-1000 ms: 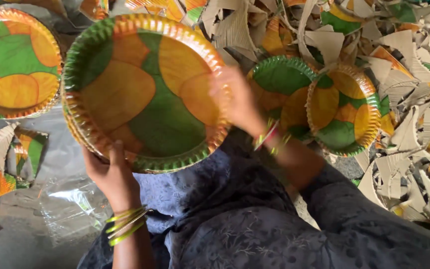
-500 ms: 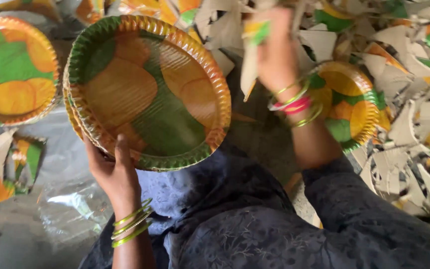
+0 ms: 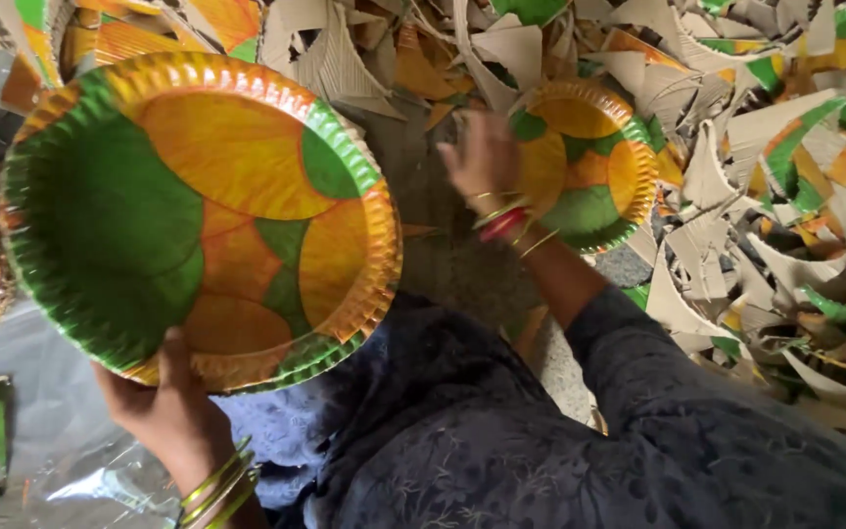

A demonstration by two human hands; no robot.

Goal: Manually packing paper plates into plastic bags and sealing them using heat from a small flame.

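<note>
My left hand (image 3: 164, 411) holds a stack of round paper plates (image 3: 198, 216) at its lower rim, thumb pressed on the glossy green, orange and yellow face. The rim is crimped, and the face tilts up toward me. My right hand (image 3: 482, 157) touches a smaller plate (image 3: 589, 167) lying flat among grey cardboard scraps (image 3: 736, 245); its fingers are blurred, so I cannot tell their grip.
</note>
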